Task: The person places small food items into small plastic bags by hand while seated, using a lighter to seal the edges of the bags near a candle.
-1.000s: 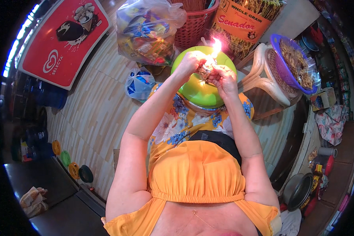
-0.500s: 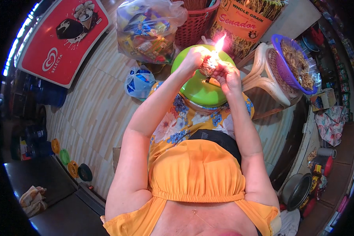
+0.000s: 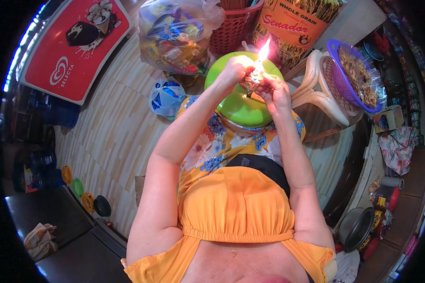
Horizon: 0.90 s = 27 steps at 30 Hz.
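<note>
Left hand [image 3: 237, 71] and right hand [image 3: 276, 93] pinch a small, crumpled, shiny bundle [image 3: 253, 80] between them.
It's above the middle of a round bright-green plastic top [image 3: 242, 111], a tall white-yellow flame [image 3: 264, 51] rising by the top's far edge; off to the right stands a purple plastic basket [image 3: 338, 71].

A left hand [image 3: 235, 70] and right hand [image 3: 276, 93] pinch a small crinkled bundle [image 3: 252, 83] over round green plastic [image 3: 243, 111], a flame [image 3: 264, 51] burning at the bundle's one o'clock.
</note>
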Each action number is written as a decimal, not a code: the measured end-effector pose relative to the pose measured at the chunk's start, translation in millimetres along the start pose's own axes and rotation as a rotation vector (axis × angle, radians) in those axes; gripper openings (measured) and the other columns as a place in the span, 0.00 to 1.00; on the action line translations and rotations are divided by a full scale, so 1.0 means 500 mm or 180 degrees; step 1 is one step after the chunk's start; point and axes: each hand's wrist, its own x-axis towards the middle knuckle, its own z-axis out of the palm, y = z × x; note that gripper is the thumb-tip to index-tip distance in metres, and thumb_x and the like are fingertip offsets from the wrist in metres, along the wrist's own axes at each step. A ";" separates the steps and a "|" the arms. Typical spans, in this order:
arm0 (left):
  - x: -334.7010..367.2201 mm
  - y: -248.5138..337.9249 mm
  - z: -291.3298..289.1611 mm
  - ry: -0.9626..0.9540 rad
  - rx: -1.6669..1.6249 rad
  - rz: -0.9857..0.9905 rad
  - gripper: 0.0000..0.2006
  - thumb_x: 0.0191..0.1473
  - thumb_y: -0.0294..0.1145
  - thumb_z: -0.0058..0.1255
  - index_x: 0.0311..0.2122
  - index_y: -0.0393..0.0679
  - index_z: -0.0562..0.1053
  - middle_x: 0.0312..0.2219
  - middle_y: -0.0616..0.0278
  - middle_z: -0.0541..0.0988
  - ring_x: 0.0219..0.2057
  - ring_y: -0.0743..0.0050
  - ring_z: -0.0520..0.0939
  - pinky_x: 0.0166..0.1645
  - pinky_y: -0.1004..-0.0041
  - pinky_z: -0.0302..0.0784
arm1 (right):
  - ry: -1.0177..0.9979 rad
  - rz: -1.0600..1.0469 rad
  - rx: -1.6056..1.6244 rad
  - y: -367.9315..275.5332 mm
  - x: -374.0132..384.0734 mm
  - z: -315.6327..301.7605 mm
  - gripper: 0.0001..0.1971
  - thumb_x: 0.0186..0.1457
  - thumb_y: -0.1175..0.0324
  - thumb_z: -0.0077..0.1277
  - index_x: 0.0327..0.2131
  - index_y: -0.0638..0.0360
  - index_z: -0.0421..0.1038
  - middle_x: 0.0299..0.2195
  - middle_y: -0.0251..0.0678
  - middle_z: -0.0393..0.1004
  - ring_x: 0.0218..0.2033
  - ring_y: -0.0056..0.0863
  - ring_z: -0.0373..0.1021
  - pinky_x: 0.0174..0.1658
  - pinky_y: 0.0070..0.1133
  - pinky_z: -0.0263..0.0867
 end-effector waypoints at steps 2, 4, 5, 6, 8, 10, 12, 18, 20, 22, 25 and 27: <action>-0.002 -0.002 -0.001 -0.0022 0.0012 0.0047 0.05 0.46 0.28 0.43 0.26 0.41 0.71 0.24 0.65 0.72 0.25 0.79 0.72 0.29 0.77 0.68 | 0.0050 0.0024 -0.0035 -0.002 -0.004 0.002 0.03 0.48 0.72 0.47 0.25 0.61 0.66 0.18 0.33 0.68 0.17 0.20 0.65 0.24 0.19 0.68; -0.006 -0.001 0.000 -0.0017 0.0058 0.0093 0.05 0.46 0.29 0.43 0.26 0.40 0.71 0.25 0.65 0.72 0.25 0.79 0.72 0.29 0.77 0.68 | 0.0077 0.0020 -0.0069 -0.004 -0.010 0.003 0.03 0.48 0.73 0.47 0.25 0.61 0.66 0.18 0.33 0.69 0.17 0.20 0.66 0.25 0.19 0.68; -0.008 0.002 0.001 -0.0052 0.0138 0.0007 0.06 0.46 0.29 0.43 0.27 0.40 0.71 0.25 0.65 0.72 0.25 0.80 0.72 0.29 0.77 0.68 | 0.0079 0.0004 -0.0085 -0.005 -0.014 0.004 0.03 0.49 0.73 0.47 0.26 0.61 0.66 0.19 0.33 0.69 0.17 0.20 0.66 0.25 0.18 0.68; -0.013 0.004 0.001 -0.0086 0.0219 -0.0078 0.06 0.46 0.29 0.43 0.28 0.40 0.71 0.26 0.65 0.72 0.26 0.80 0.72 0.30 0.77 0.69 | 0.0079 -0.0011 -0.0101 -0.006 -0.019 0.004 0.03 0.49 0.73 0.47 0.26 0.61 0.66 0.19 0.33 0.69 0.17 0.20 0.66 0.26 0.18 0.68; -0.028 0.006 0.005 -0.0177 0.0157 -0.0102 0.07 0.46 0.30 0.43 0.30 0.40 0.70 0.27 0.64 0.72 0.27 0.80 0.73 0.31 0.77 0.69 | -0.0007 -0.0113 -0.0298 -0.008 -0.032 -0.001 0.02 0.48 0.74 0.47 0.25 0.61 0.66 0.20 0.33 0.70 0.18 0.20 0.66 0.26 0.17 0.67; -0.054 0.000 0.016 -0.0299 -0.0130 0.0027 0.07 0.46 0.30 0.43 0.32 0.41 0.70 0.28 0.64 0.73 0.28 0.80 0.74 0.32 0.79 0.70 | -0.0144 -0.0182 -0.0555 -0.014 -0.048 -0.010 0.03 0.48 0.74 0.48 0.24 0.62 0.67 0.20 0.33 0.71 0.18 0.19 0.66 0.25 0.16 0.66; -0.087 0.008 0.024 -0.0380 -0.0324 -0.0210 0.08 0.49 0.33 0.46 0.34 0.42 0.69 0.29 0.65 0.73 0.28 0.82 0.74 0.32 0.82 0.71 | -0.0306 -0.0211 -0.0864 -0.025 -0.068 -0.025 0.03 0.47 0.75 0.48 0.23 0.62 0.67 0.21 0.33 0.71 0.18 0.18 0.66 0.25 0.15 0.66; -0.131 -0.023 0.033 -0.0254 -0.0452 -0.0126 0.06 0.50 0.33 0.48 0.31 0.42 0.69 0.27 0.63 0.76 0.25 0.85 0.75 0.29 0.83 0.70 | -0.0514 -0.0216 -0.1659 -0.032 -0.103 -0.026 0.03 0.46 0.74 0.50 0.22 0.62 0.68 0.18 0.30 0.70 0.18 0.15 0.65 0.24 0.12 0.61; -0.144 -0.020 0.035 -0.0161 -0.0714 -0.0375 0.08 0.52 0.33 0.45 0.30 0.39 0.69 0.26 0.60 0.76 0.26 0.82 0.75 0.31 0.81 0.70 | -0.0572 -0.0195 -0.1740 -0.031 -0.110 -0.027 0.04 0.46 0.74 0.50 0.22 0.62 0.68 0.18 0.30 0.70 0.18 0.14 0.65 0.24 0.11 0.61; -0.160 -0.018 0.041 -0.0119 -0.1094 -0.0481 0.10 0.52 0.36 0.45 0.33 0.39 0.68 0.28 0.59 0.76 0.27 0.81 0.75 0.32 0.81 0.70 | -0.0614 -0.0166 -0.1734 -0.028 -0.112 -0.032 0.04 0.45 0.74 0.51 0.22 0.62 0.68 0.18 0.30 0.70 0.18 0.14 0.65 0.24 0.11 0.62; -0.192 0.008 0.035 -0.0208 -0.2268 -0.0751 0.15 0.52 0.39 0.45 0.39 0.39 0.64 0.31 0.60 0.75 0.28 0.80 0.76 0.33 0.80 0.70 | -0.0587 -0.0092 -0.1708 -0.031 -0.117 -0.044 0.04 0.45 0.74 0.51 0.22 0.62 0.68 0.18 0.30 0.70 0.18 0.14 0.65 0.24 0.12 0.62; -0.190 -0.017 0.021 -0.0125 -0.2003 -0.0786 0.19 0.51 0.38 0.47 0.44 0.39 0.61 0.32 0.61 0.75 0.29 0.81 0.75 0.33 0.81 0.70 | -0.0645 -0.0062 -0.1686 -0.033 -0.120 -0.045 0.03 0.45 0.74 0.51 0.22 0.62 0.68 0.18 0.30 0.70 0.18 0.14 0.65 0.24 0.12 0.63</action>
